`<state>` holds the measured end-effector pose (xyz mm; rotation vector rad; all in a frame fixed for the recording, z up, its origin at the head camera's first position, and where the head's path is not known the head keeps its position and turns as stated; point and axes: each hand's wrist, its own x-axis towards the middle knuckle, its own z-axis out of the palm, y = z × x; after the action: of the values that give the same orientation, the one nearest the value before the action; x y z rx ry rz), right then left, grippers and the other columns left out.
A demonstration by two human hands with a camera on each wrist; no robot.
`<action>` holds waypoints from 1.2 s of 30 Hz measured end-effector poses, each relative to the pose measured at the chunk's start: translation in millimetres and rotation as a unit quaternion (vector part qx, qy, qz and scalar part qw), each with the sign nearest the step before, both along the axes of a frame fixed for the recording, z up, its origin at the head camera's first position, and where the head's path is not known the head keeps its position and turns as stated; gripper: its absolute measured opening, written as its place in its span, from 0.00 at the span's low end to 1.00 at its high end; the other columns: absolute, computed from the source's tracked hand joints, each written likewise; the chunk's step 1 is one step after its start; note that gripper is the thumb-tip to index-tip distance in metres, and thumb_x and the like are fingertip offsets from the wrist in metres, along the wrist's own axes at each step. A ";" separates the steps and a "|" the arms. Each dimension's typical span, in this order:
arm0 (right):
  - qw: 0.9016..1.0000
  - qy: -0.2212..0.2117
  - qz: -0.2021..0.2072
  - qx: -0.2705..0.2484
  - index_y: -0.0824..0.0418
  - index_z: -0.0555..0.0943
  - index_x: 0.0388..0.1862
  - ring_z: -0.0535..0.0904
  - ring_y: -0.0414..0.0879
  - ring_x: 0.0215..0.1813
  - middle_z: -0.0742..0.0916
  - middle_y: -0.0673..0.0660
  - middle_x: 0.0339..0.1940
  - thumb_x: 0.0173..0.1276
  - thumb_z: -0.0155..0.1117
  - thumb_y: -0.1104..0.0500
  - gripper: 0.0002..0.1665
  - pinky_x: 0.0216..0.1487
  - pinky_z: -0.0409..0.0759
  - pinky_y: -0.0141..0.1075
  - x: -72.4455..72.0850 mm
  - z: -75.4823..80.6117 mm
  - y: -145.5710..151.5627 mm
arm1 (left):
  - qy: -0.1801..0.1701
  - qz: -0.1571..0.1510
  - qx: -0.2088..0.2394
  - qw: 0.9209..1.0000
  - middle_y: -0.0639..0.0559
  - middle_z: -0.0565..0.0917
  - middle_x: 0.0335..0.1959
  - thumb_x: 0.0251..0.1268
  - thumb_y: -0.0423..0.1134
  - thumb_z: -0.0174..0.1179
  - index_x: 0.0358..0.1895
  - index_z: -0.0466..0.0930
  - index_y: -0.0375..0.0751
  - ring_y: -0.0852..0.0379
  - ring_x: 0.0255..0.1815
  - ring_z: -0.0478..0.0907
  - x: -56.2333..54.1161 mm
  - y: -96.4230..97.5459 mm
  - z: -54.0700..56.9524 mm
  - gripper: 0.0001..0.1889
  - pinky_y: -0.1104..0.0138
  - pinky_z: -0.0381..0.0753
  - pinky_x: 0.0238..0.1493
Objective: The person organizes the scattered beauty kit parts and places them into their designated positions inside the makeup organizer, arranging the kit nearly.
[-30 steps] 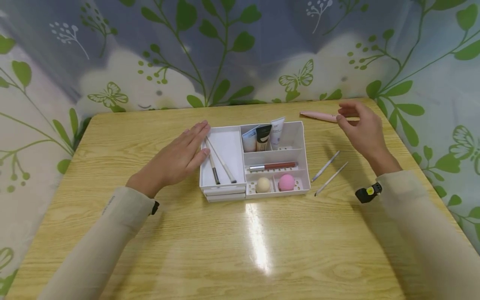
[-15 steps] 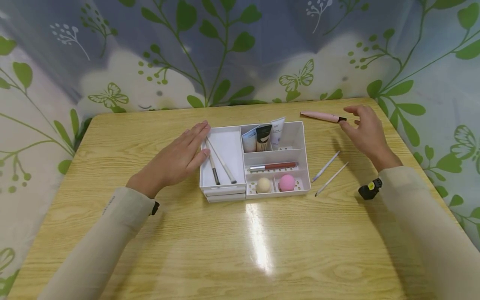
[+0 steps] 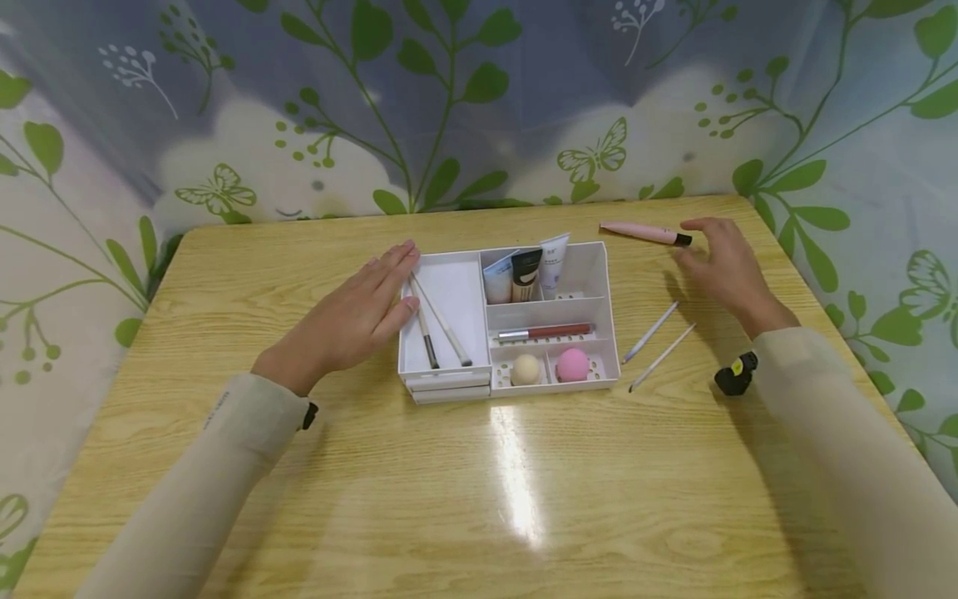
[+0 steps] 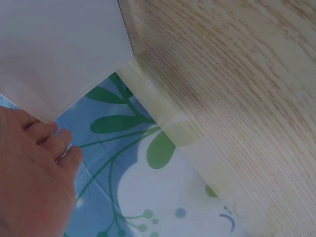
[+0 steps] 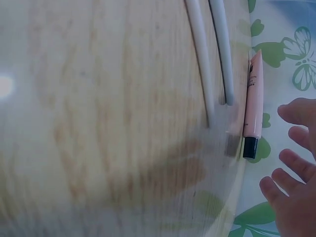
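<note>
My left hand [image 3: 348, 320] rests with fairly straight fingers along the left side of a white desktop organizer [image 3: 484, 324]. Two makeup brushes [image 3: 441, 324] lie in its left tray, their upper ends near those fingertips. In the left wrist view, the left fingertips [image 4: 69, 160] touch the organizer's wall [image 4: 74, 44]. My right hand [image 3: 728, 264] hovers with parted, bent fingers at the capped end of a pink squeeze tube [image 3: 639, 232]. The right wrist view has the tube's black cap [image 5: 250, 147] apart from the fingers, and nothing in that hand.
Two thin brushes [image 3: 649, 333] lie right of the organizer. Its compartments hold several small tubes [image 3: 526, 274], a red-brown lip gloss tube [image 3: 557, 331], a beige sponge [image 3: 525, 370] and a pink sponge [image 3: 572, 364]. A leaf-patterned cloth [image 3: 479, 108] hangs behind the wooden table [image 3: 374, 482].
My right hand has drawn slightly right, off the tube's end, uncovering its black cap. The tube, the left hand and the organizer stay in place.
</note>
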<state>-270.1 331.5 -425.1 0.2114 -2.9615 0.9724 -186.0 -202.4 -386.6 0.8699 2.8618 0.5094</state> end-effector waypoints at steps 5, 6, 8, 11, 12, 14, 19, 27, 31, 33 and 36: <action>0.999 -0.004 0.035 0.029 0.73 0.65 0.84 0.58 0.78 0.84 0.65 0.79 0.83 0.86 0.58 0.57 0.35 0.83 0.56 0.73 -7.5 -3.7 0.8 | 0.002 0.000 -0.001 1.000 0.48 0.40 0.94 0.92 0.60 0.31 0.92 0.38 0.44 0.50 0.94 0.37 -0.9 0.7 -1.5 0.38 0.49 0.43 0.94; 0.998 -0.008 0.044 0.036 0.74 0.64 0.84 0.57 0.78 0.84 0.65 0.80 0.83 0.87 0.58 0.57 0.36 0.84 0.56 0.73 -9.2 -4.3 1.0 | 0.001 0.000 -0.002 1.000 0.48 0.40 0.94 0.92 0.60 0.31 0.92 0.38 0.44 0.50 0.94 0.37 -0.8 0.9 -1.4 0.38 0.49 0.43 0.94; 0.997 -0.019 0.061 0.048 0.74 0.61 0.85 0.55 0.77 0.85 0.63 0.80 0.85 0.88 0.56 0.56 0.37 0.85 0.54 0.72 -12.6 -6.4 0.7 | 0.001 0.000 -0.003 1.000 0.48 0.41 0.94 0.92 0.60 0.31 0.92 0.37 0.45 0.50 0.94 0.37 -0.6 0.5 -1.4 0.38 0.49 0.43 0.94; 0.995 -0.032 0.077 0.054 0.74 0.56 0.87 0.52 0.77 0.87 0.59 0.79 0.87 0.89 0.54 0.54 0.40 0.87 0.50 0.71 -16.0 -9.0 -0.2 | 0.003 0.000 -0.002 1.000 0.48 0.41 0.94 0.92 0.60 0.31 0.92 0.37 0.45 0.51 0.94 0.37 -0.6 0.1 -1.5 0.38 0.50 0.43 0.94; 0.995 -0.036 0.079 0.051 0.74 0.55 0.88 0.51 0.77 0.87 0.58 0.79 0.87 0.89 0.54 0.54 0.41 0.88 0.50 0.71 -16.9 -9.6 -0.8 | 0.003 0.001 -0.002 1.000 0.48 0.41 0.94 0.92 0.60 0.31 0.92 0.37 0.45 0.51 0.94 0.37 -0.4 0.2 -1.5 0.38 0.50 0.43 0.94; 0.995 -0.035 0.083 0.050 0.74 0.52 0.89 0.50 0.77 0.88 0.56 0.79 0.88 0.89 0.53 0.54 0.42 0.88 0.49 0.70 -18.3 -10.4 -2.5 | 0.002 0.001 -0.002 1.000 0.48 0.41 0.94 0.92 0.60 0.31 0.92 0.37 0.45 0.51 0.94 0.37 -0.5 0.2 -1.7 0.38 0.50 0.44 0.94; 0.994 -0.021 0.092 0.054 0.75 0.49 0.89 0.51 0.76 0.88 0.57 0.79 0.88 0.88 0.53 0.56 0.43 0.88 0.50 0.68 -20.6 -10.5 -7.6 | 0.001 0.002 -0.002 1.000 0.48 0.41 0.94 0.92 0.60 0.31 0.92 0.38 0.45 0.51 0.94 0.38 -0.5 0.4 -1.5 0.38 0.49 0.44 0.94; 0.992 0.002 0.071 0.103 0.73 0.59 0.86 0.61 0.81 0.80 0.68 0.81 0.81 0.88 0.53 0.56 0.37 0.81 0.59 0.74 -20.6 -11.7 -11.4 | 0.007 -0.001 0.001 1.000 0.49 0.41 0.94 0.92 0.60 0.31 0.92 0.38 0.45 0.51 0.94 0.38 -0.4 -0.1 0.1 0.38 0.50 0.43 0.94; 0.991 0.009 0.057 0.123 0.70 0.67 0.84 0.72 0.78 0.68 0.76 0.80 0.70 0.88 0.55 0.57 0.33 0.67 0.70 0.74 -17.7 -11.7 -14.5 | 0.006 -0.001 0.000 1.000 0.48 0.41 0.94 0.92 0.59 0.31 0.92 0.37 0.46 0.51 0.94 0.38 -0.5 -0.3 -0.6 0.38 0.49 0.44 0.94; 0.990 0.020 0.054 0.126 0.71 0.71 0.81 0.75 0.74 0.62 0.79 0.79 0.64 0.86 0.57 0.58 0.31 0.61 0.74 0.71 -16.0 -12.3 -16.7 | 0.006 -0.001 0.000 1.000 0.48 0.42 0.94 0.92 0.59 0.31 0.92 0.37 0.46 0.51 0.94 0.38 -0.5 -0.2 -0.9 0.38 0.49 0.44 0.94; 0.991 0.042 0.046 0.119 0.73 0.75 0.76 0.78 0.71 0.58 0.81 0.78 0.59 0.85 0.59 0.61 0.27 0.59 0.77 0.68 -14.2 -14.2 -20.1 | 0.005 0.000 0.000 1.000 0.49 0.41 0.94 0.92 0.59 0.31 0.92 0.37 0.46 0.51 0.94 0.38 -0.8 -0.3 -1.6 0.38 0.49 0.44 0.94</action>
<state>-284.3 311.4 -439.3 0.3861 -3.0060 0.5965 -186.8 -202.6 -388.2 0.8734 2.8709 0.5061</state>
